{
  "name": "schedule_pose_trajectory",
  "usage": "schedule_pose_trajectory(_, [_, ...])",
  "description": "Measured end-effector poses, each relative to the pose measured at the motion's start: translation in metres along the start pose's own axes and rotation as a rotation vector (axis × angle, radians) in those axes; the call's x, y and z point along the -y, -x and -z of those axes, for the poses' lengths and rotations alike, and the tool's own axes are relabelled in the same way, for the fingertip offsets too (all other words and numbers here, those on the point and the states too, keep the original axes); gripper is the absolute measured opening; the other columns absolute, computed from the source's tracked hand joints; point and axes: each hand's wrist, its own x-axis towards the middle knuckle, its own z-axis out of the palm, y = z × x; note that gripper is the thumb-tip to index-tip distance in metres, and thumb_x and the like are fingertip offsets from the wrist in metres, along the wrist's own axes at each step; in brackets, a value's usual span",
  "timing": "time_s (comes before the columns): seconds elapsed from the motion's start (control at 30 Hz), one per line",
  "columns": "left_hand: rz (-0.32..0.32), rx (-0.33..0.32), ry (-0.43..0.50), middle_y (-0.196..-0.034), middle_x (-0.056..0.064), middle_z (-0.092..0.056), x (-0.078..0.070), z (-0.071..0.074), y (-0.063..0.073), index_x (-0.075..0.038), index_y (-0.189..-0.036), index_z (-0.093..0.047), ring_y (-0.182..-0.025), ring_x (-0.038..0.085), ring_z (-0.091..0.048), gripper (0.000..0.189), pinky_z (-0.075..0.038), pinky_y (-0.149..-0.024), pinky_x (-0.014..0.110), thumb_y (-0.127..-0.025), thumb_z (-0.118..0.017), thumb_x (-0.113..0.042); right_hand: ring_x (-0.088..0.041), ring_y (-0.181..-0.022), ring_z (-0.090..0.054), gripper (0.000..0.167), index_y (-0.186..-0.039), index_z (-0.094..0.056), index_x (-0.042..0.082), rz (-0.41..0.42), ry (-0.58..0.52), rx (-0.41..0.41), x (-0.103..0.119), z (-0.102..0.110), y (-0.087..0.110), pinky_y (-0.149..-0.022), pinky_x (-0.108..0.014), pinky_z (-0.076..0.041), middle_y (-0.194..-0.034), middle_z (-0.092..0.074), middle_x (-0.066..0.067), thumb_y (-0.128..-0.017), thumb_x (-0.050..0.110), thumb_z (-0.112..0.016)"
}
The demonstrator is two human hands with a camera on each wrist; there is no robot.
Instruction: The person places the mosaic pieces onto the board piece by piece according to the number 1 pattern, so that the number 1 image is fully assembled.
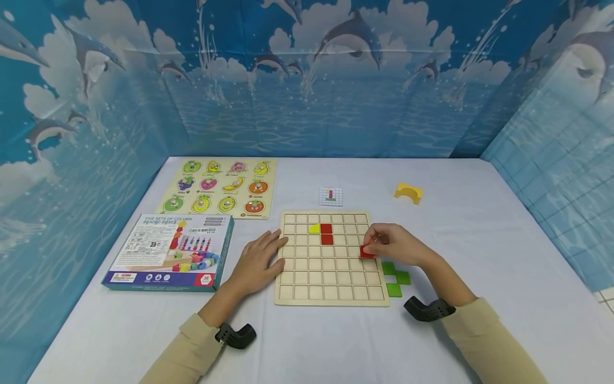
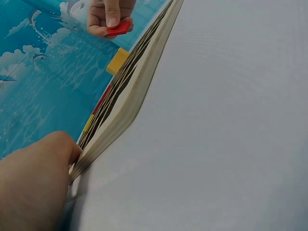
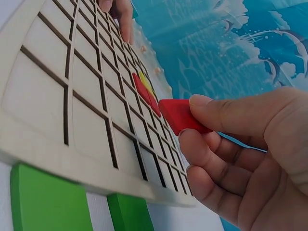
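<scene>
A wooden grid board (image 1: pixel 331 278) lies flat on the table. Two red square tiles (image 1: pixel 326 239) sit in its cells one below the other, with a yellow tile (image 1: pixel 314 229) left of the upper one. My right hand (image 1: pixel 395 244) pinches another red square tile (image 3: pixel 179 115) between thumb and fingers, above the board's right edge. At the board's left edge rests my left hand (image 1: pixel 259 262), its fingertips touching the rim and its fingers fairly straight. Several green square tiles (image 1: pixel 394 290) lie on the table just right of the board.
Behind the board is a small pattern card (image 1: pixel 331 197) showing a coloured figure. A yellow arch block (image 1: pixel 409 193) lies at the back right. To the left are a toy box (image 1: pixel 168 253) and a fruit picture board (image 1: pixel 218 188). A dolphin-print cloth (image 1: pixel 307 106) hangs behind the table.
</scene>
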Motion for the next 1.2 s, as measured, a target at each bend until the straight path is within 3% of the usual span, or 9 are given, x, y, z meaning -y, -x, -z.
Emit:
schedule_pose_trajectory(0.5, [0.010,0.011,-0.006,-0.155,0.007,-0.036,0.000,0.000,0.000,-0.014,-0.144,-0.049,-0.144,0.031,-0.026,0.051,-0.023,-0.110,0.058,-0.096,-0.052,-0.031,-0.021,-0.066,-0.058,0.010,-0.091,-0.063,0.006,0.060,0.007,0.037,0.015,-0.019,-0.023,-0.063,-0.027,-0.048,-0.084,-0.060,-0.004,-0.088,0.009,-0.072])
schedule_pose_trajectory(0.8, [0.000,0.005,0.002,-0.154,0.007,-0.036,-0.001,0.001,0.000,-0.014,-0.144,-0.049,-0.143,0.031,-0.027,0.051,-0.023,-0.109,0.059,-0.096,-0.052,-0.031,-0.019,-0.066,-0.057,0.010,-0.091,-0.063,0.007,0.035,0.020,0.002,0.021,-0.033,-0.033,-0.062,-0.026,-0.048,-0.085,-0.060,-0.004,-0.088,0.009,-0.072])
schedule_pose_trajectory(1.2, [-0.001,-0.005,0.004,-0.154,0.009,-0.037,-0.003,0.002,0.000,-0.011,-0.143,-0.050,-0.142,0.033,-0.028,0.052,-0.024,-0.109,0.059,-0.094,-0.054,-0.029,-0.016,-0.067,-0.059,0.007,-0.093,-0.063,0.008,0.084,0.085,-0.001,0.022,-0.050,-0.044,-0.066,-0.029,-0.050,-0.086,-0.062,-0.001,-0.090,0.006,-0.069])
